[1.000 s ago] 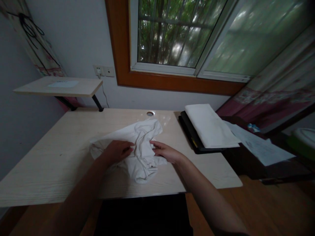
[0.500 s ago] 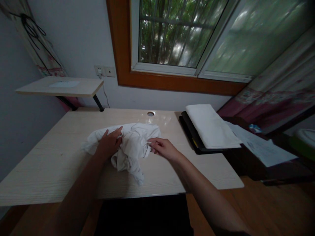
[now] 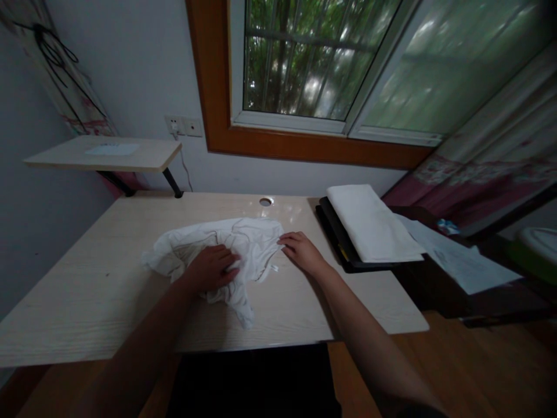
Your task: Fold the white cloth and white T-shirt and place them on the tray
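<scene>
A crumpled white garment (image 3: 256, 242) lies bunched on the pale wooden desk (image 3: 304, 307), with a small white tag showing at its right edge. My right hand (image 3: 302, 252) pinches the right edge of the cloth between thumb and fingertips. Over the middle of the heap, my left hand (image 3: 213, 268) has its fingers curled into the fabric and hides part of it. One loose corner trails toward the desk's front edge, and the left end spreads out in folds.
On the right, a folded white cloth (image 3: 374, 226) rests on a black folder (image 3: 335, 238). Papers (image 3: 456, 255) lie farther right on a dark surface. A small raised shelf (image 3: 152, 155) bearing a sheet stands at the back left, beneath a wall socket (image 3: 183, 125).
My left hand has moved right and nearer, from the left part of the garment onto its middle. My right hand has drawn the right edge outward and slightly up, exposing the tag.
</scene>
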`<state>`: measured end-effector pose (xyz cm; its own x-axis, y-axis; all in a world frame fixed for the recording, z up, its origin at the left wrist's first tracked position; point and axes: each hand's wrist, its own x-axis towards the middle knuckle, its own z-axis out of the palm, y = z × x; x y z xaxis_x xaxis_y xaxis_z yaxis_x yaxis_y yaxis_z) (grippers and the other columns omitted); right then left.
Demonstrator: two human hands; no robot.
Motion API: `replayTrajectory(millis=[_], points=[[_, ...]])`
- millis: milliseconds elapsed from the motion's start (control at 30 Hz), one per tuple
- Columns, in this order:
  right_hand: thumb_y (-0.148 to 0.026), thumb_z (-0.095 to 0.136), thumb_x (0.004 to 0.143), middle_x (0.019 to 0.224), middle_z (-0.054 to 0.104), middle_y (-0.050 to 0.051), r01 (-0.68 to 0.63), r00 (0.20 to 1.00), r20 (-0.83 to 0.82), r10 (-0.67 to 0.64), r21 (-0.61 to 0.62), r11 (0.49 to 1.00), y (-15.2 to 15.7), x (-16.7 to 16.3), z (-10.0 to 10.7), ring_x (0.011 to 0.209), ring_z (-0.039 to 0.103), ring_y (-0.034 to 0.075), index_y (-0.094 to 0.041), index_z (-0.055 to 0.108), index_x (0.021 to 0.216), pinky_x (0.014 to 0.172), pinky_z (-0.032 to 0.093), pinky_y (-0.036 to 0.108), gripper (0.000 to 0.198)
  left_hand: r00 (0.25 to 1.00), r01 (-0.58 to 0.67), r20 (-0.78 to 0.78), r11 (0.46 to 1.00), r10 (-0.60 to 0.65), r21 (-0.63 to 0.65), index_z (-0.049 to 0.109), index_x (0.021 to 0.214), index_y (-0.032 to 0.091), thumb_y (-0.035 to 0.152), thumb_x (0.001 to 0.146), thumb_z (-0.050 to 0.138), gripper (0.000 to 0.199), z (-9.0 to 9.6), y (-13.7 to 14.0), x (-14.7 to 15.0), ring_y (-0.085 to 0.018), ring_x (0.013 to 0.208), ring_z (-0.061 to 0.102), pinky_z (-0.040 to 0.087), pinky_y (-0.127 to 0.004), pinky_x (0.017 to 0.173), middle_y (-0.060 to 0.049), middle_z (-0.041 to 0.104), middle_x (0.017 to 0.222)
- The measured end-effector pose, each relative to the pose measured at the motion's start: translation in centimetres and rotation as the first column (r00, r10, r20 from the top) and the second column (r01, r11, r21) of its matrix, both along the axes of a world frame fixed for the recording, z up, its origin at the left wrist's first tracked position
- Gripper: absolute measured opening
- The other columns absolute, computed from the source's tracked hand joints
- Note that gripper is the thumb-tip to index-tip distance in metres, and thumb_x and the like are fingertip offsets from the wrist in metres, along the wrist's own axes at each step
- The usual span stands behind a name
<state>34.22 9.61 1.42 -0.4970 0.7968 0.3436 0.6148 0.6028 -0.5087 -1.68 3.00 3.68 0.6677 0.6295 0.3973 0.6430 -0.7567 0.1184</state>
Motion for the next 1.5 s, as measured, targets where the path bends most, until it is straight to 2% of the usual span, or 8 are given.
replayTrajectory(millis=[133, 300, 567, 800, 967, 1167, 1333, 1500], points=[[-0.014, 0.061, 0.088, 0.112, 0.071, 0.009, 0.098, 0.995, 0.007, -0.098, 0.021, 0.995, 0.1, 0.8, 0.1, 0.109, 0.057, 0.027, -0.024, 0.076, 0.108, 0.102, 0.044, 0.046, 0.027, 1.000, -0.013, -0.011, 0.997, 0.012, -0.077, 0.063, 0.135, 0.026, 0.043, 0.097, 0.058, 0.042, 0.0, 0.2, 0.0, -0.025, 0.106, 0.066, 0.049, -0.047, 0.104, -0.010, 0.072, 0.109], [-0.024, 0.058, 0.089, 0.100, 0.071, 0.008, 0.298, 0.934, -0.214, -0.285, 0.033, 0.954, -0.2, 2.4, -0.4, 0.101, 0.059, 0.026, -0.021, 0.075, 0.101, 0.094, 0.046, 0.042, 0.020, 0.997, -0.072, -0.003, 0.995, 0.072, -0.075, 0.062, 0.137, 0.029, 0.043, 0.094, 0.062, 0.046, -0.5, 0.8, -0.5, -0.028, 0.128, 0.059, 0.019, -0.060, 0.126, -0.010, 0.069, 0.130], [-0.035, 0.067, 0.081, 0.085, 0.067, 0.000, 0.384, 0.540, -0.712, -0.449, -0.266, 0.884, -1.1, 2.7, 0.6, 0.079, 0.058, 0.016, -0.020, 0.070, 0.091, 0.075, 0.047, 0.027, 0.018, 0.967, -0.254, 0.005, 0.967, 0.254, -0.011, 0.068, 0.124, 0.028, 0.029, 0.093, 0.062, 0.031, -0.6, 1.6, -1.8, -0.034, 0.139, 0.049, 0.011, -0.071, 0.123, -0.007, 0.068, 0.136], [-0.032, 0.065, 0.072, 0.068, 0.051, -0.006, 0.375, 0.188, -0.868, -0.459, -0.369, 0.850, -0.9, 3.2, 0.7, 0.060, 0.046, 0.012, -0.022, 0.058, 0.082, 0.057, 0.037, 0.022, 0.016, 0.844, -0.535, 0.098, 0.838, 0.527, 0.109, 0.067, 0.123, 0.029, 0.012, 0.085, 0.059, 0.042, -0.3, 2.0, -3.5, -0.036, 0.134, 0.051, 0.023, -0.068, 0.118, -0.008, 0.065, 0.138], [-0.042, 0.064, 0.078, 0.066, 0.045, -0.006, 0.356, 0.239, -0.849, -0.471, -0.374, 0.856, -1.1, 2.7, 0.5, 0.059, 0.044, 0.012, -0.023, 0.052, 0.078, 0.056, 0.036, 0.022, 0.023, 0.792, -0.605, 0.226, 0.777, 0.567, 0.170, 0.070, 0.107, 0.021, 0.012, 0.087, 0.055, 0.026, 0.7, 1.3, -3.5, -0.032, 0.112, 0.060, 0.038, -0.057, 0.112, -0.011, 0.070, 0.116], [-0.053, 0.067, 0.082, 0.063, 0.041, -0.006, 0.308, 0.371, -0.803, -0.467, -0.368, 0.877, -1.2, 2.3, 0.0, 0.057, 0.039, 0.012, -0.023, 0.049, 0.073, 0.055, 0.033, 0.022, 0.036, 0.938, -0.336, 0.133, 0.931, 0.319, 0.144, 0.069, 0.105, 0.022, 0.023, 0.096, 0.052, 0.020, 1.2, 0.2, 0.2, -0.026, 0.098, 0.062, 0.051, -0.043, 0.093, -0.010, 0.070, 0.102], [-0.057, 0.067, 0.079, 0.065, 0.044, -0.006, 0.296, 0.312, -0.825, -0.472, -0.387, 0.873, -0.7, 2.6, 0.2, 0.061, 0.045, 0.013, -0.023, 0.047, 0.072, 0.058, 0.040, 0.023, 0.040, 0.999, -0.038, -0.031, 0.999, 0.037, -0.028, 0.066, 0.128, 0.025, 0.040, 0.093, 0.063, 0.038, 0.2, -0.1, 2.5, -0.028, 0.110, 0.061, 0.050, -0.045, 0.098, -0.010, 0.068, 0.118], [-0.052, 0.068, 0.077, 0.067, 0.046, -0.006, 0.273, 0.244, -0.837, -0.489, -0.425, 0.863, -0.2, 3.3, 0.0, 0.062, 0.047, 0.014, -0.023, 0.050, 0.074, 0.058, 0.043, 0.023, 0.035, 0.996, -0.070, -0.068, 0.994, 0.065, -0.085, 0.062, 0.133, 0.025, 0.035, 0.093, 0.064, 0.041, -0.7, 0.4, 2.2, -0.029, 0.113, 0.058, 0.049, -0.046, 0.099, -0.011, 0.065, 0.122]])
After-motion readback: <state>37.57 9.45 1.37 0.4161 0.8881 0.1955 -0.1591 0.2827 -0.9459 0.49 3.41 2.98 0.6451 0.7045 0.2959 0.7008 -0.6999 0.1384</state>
